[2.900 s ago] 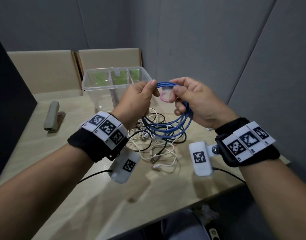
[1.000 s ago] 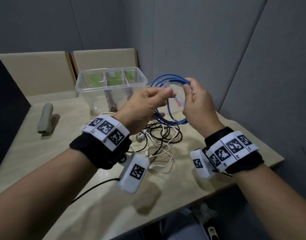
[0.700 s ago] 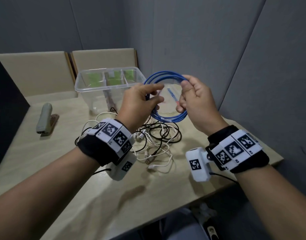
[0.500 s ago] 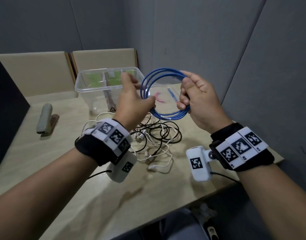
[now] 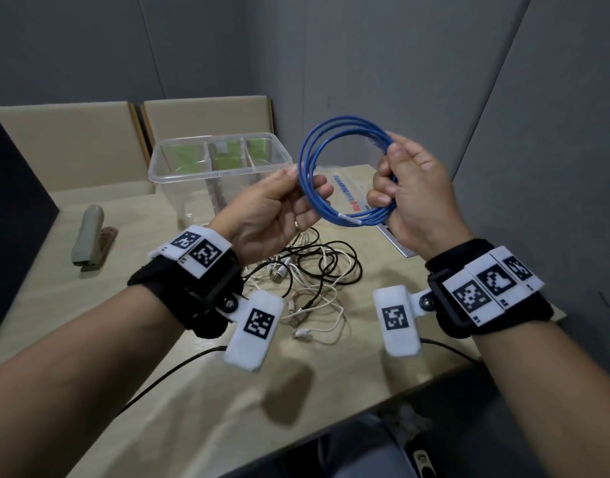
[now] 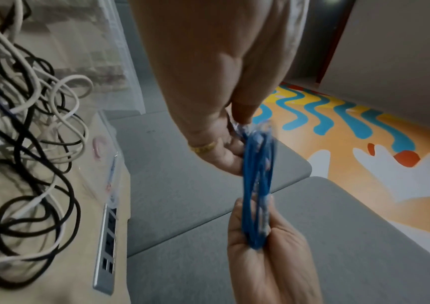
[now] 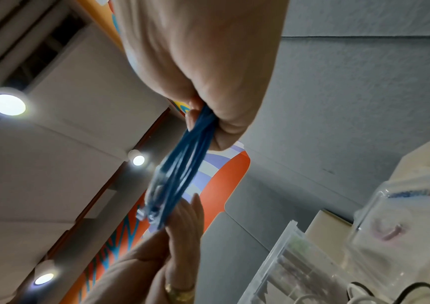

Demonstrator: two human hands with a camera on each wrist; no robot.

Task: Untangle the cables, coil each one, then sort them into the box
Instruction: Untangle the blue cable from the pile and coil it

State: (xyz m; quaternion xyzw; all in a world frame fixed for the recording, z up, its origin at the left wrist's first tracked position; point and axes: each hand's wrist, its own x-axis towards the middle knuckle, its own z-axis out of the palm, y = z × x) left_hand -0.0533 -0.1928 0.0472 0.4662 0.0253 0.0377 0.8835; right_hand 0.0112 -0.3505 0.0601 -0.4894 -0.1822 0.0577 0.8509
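One cable coiled so far: blue cable (image 5: 334,174) is held above the desk (image 5: 165,374), pinched by left hand (image 5: 272,208), gripped by curled fingers of right hand (image 5: 414,191). Box (image 5: 220,157), far left, not yet loaded. Black-and-white tangle (image 5: 313,274) left unsorted.

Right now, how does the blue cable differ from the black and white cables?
The blue cable is coiled into a neat ring; the black and white cables lie tangled. The blue cable is held up by the left hand and right hand; the others rest on the table. None is in the box.
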